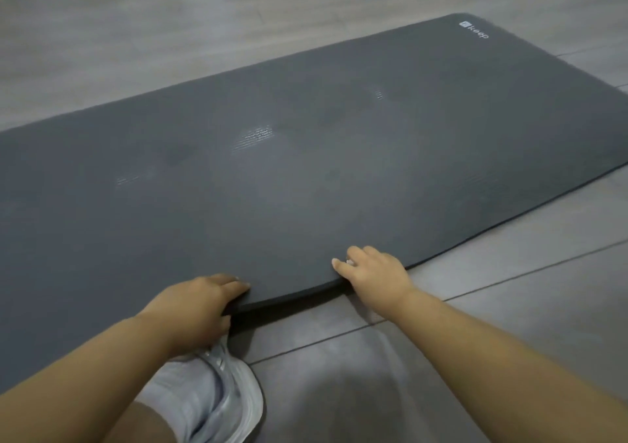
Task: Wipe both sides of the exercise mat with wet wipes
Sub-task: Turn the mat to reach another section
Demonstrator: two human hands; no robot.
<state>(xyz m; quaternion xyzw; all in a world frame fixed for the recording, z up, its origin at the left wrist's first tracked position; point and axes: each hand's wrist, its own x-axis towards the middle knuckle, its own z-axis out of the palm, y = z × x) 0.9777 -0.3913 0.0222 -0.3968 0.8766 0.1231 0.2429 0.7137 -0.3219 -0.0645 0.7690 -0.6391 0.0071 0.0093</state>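
A dark grey exercise mat (306,157) lies spread across the floor, with a white "keep" logo (474,30) at its far right corner. Its near long edge is lifted a little off the floor, with a shadow under it. My left hand (200,301) grips that edge, thumb on top and fingers under. My right hand (372,269) grips the same edge further right; a small white scrap shows between its fingers, but I cannot tell if it is a wipe. A few shiny patches mark the mat's surface.
Grey floor tiles (492,306) with dark joints surround the mat. My light grey shoe (217,395) stands on the floor just below my left hand, close to the mat's lifted edge. More floor lies beyond the mat's far edge.
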